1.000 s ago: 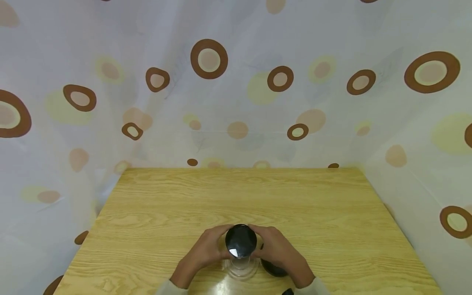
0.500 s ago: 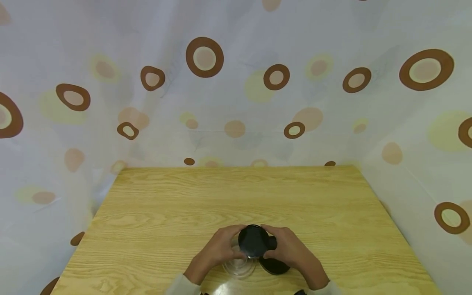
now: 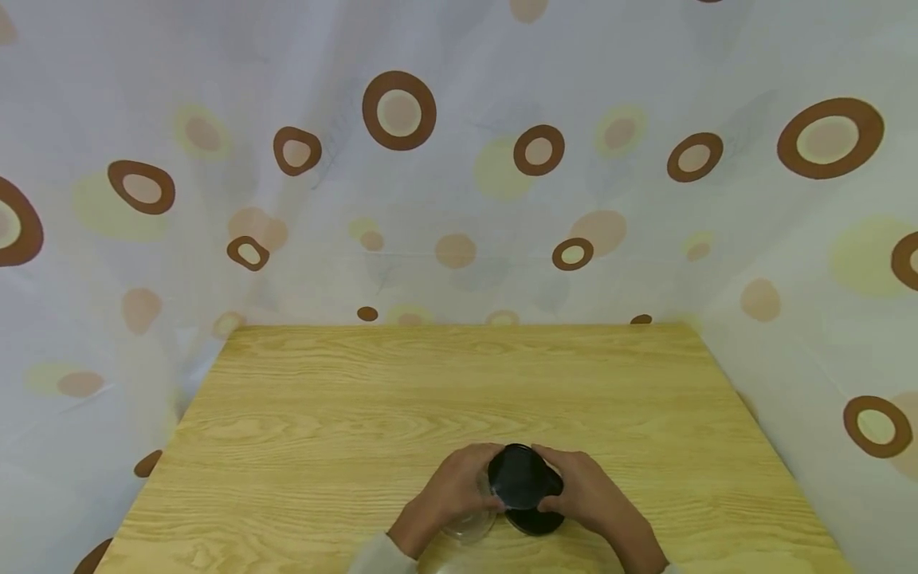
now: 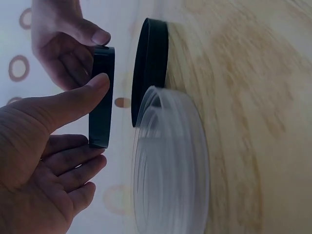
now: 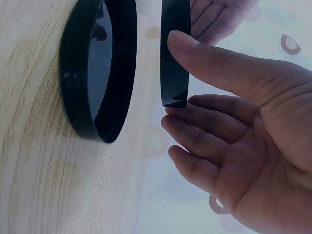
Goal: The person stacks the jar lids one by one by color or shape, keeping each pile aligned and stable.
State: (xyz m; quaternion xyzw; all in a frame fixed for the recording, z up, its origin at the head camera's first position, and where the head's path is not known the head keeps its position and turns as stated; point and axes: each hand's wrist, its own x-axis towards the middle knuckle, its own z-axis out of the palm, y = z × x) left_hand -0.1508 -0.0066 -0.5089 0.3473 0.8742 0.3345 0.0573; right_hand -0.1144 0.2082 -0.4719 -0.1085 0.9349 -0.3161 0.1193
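Note:
A flat round black lid (image 3: 516, 478) is held level between both hands. My left hand (image 3: 459, 485) pinches its left edge between thumb and fingers; my right hand (image 3: 594, 494) grips the opposite edge the same way. Below it on the table lies another shallow black lid (image 5: 78, 92), hollow side up, partly covered in the head view by the held one. A gap shows between the two in both wrist views. Left of the lower lid sits a round clear plastic piece (image 4: 178, 165) with stepped rings, partly hidden beneath my left hand in the head view.
The wood-grain table (image 3: 430, 383) stretches back and to both sides of the hands. A pale curtain (image 3: 459, 199) with brown rings hangs behind it and along its left and right edges.
Both hands have carried the black lid to the right, from above the clear plastic piece to above the lower black lid. The two pieces on the table stay where they were.

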